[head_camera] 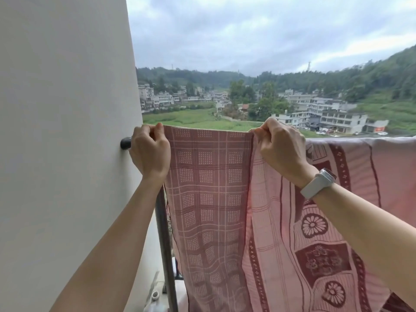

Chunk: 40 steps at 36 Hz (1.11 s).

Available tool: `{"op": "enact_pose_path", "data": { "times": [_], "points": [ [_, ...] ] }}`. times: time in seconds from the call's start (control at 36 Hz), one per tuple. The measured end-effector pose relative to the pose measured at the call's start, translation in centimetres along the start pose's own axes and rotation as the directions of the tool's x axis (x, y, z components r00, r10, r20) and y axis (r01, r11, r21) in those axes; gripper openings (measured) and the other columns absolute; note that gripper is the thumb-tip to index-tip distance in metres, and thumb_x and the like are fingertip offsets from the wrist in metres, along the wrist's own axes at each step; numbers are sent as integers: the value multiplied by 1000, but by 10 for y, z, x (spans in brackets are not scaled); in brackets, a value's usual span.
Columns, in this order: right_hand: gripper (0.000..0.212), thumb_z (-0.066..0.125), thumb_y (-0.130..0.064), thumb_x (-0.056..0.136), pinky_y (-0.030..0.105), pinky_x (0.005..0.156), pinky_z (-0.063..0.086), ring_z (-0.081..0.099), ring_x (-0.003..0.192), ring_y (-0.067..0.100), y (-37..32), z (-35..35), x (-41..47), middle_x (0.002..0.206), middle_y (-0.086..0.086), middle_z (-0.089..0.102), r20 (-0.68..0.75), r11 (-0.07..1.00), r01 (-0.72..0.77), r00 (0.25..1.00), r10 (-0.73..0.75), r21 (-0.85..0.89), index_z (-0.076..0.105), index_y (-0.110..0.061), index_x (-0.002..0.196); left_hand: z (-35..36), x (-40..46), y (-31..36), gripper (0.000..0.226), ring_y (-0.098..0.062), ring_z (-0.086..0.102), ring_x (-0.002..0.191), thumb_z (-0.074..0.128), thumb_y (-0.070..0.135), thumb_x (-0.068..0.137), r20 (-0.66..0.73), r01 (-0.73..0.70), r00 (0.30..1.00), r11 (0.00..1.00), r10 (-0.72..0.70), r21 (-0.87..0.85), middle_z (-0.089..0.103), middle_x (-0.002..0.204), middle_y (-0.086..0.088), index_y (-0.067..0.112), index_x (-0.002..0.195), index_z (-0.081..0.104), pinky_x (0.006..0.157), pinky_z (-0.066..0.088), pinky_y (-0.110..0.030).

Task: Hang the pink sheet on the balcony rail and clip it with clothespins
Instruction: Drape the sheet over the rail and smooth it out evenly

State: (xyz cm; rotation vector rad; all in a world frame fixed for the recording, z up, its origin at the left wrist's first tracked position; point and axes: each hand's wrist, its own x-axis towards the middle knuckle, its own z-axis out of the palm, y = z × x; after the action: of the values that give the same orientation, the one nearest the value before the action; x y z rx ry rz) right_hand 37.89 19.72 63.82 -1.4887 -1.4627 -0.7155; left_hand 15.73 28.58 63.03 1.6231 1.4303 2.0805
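The 2 bare forearms come up from the bottom edge, nearest the camera, and behind them hangs the pink sheet [209,199], the biggest thing in play: its left part is held up taut with a checked pattern facing the person, while its right part already lies draped over the balcony rail [369,138] toward the right edge. The rail's left end meets the white wall [67,131] at a dark end fitting [125,143], with a grey upright post [165,244] below. The left hand [150,152] pinches the sheet's top corner just beside that fitting, fingers curled tight on the hem; the right hand [282,145], with a pale watch [318,182] on its wrist, pinches the same top edge where the cloth folds. No clothespins are in view. My judgement: the held stretch is not yet over the rail, and with open air beyond, a slipped pinch or a gust could drag the unclipped cloth off the rail's outer side.
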Motion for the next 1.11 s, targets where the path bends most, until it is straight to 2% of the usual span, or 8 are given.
{"op": "enact_pose_path", "data": {
  "times": [0.25,0.44,0.53,0.72,0.81,0.89,1.06,1.11],
  "points": [
    [13,40,-15,95,31,66,41,56,70,21,50,-20,7,83,0,65,-215,952,-273,930,297,136,52,-10,93,-13,24,-28,31,-29,55,100,40,29,95,-83,196,977,980,-194,14,58,112,-15,3,98,57,81,40,-32],
    [25,49,-34,91,39,86,42,62,90,23,59,-28,-19,100,2,69,104,995,78,992,-72,-63,64,-18,103,-19,19,-43,25,-31,57,96,48,26,92,149,146,977,988,-151,47,63,105,-17,3,96,59,81,43,-34],
    [19,53,-30,90,40,88,37,58,81,21,56,-26,-19,91,3,70,50,999,39,998,-37,-35,67,-16,92,-19,12,-42,24,-28,57,96,47,24,92,107,127,985,990,-133,58,63,105,-14,5,99,59,78,40,-28],
    [19,49,-17,92,32,73,34,46,67,20,63,-23,-13,78,14,66,-84,993,-111,991,107,-49,62,-3,86,-25,4,-38,37,-34,40,116,57,32,83,-96,178,983,936,-156,305,45,119,-17,7,107,42,96,30,-50],
    [26,44,-19,89,38,75,38,48,68,24,82,-28,-16,79,19,64,-210,977,-210,957,200,-24,61,-1,86,-19,-10,-31,27,-34,46,108,56,24,82,-102,-115,980,904,172,411,51,109,-15,9,103,48,95,30,-48],
    [17,46,-6,90,31,74,29,53,74,31,92,-33,-21,80,25,63,-288,970,-243,930,228,-17,59,4,85,1,-31,-11,22,-28,48,109,53,28,85,81,-464,878,795,472,392,56,109,-8,15,102,55,101,26,-50],
    [28,41,-24,90,41,89,37,58,80,25,116,-50,-35,86,12,66,-155,996,-61,987,49,-72,62,-5,90,58,-81,55,32,-24,54,111,54,31,85,451,-703,648,710,614,41,61,115,-6,13,110,61,105,21,-52],
    [31,39,-23,90,30,90,28,59,86,23,128,-67,-41,94,9,68,-110,992,-38,994,24,-122,63,-7,101,74,-96,75,35,-24,52,114,57,29,86,513,-717,590,697,624,-23,59,121,-7,12,116,58,107,19,-52]
  ]
}}
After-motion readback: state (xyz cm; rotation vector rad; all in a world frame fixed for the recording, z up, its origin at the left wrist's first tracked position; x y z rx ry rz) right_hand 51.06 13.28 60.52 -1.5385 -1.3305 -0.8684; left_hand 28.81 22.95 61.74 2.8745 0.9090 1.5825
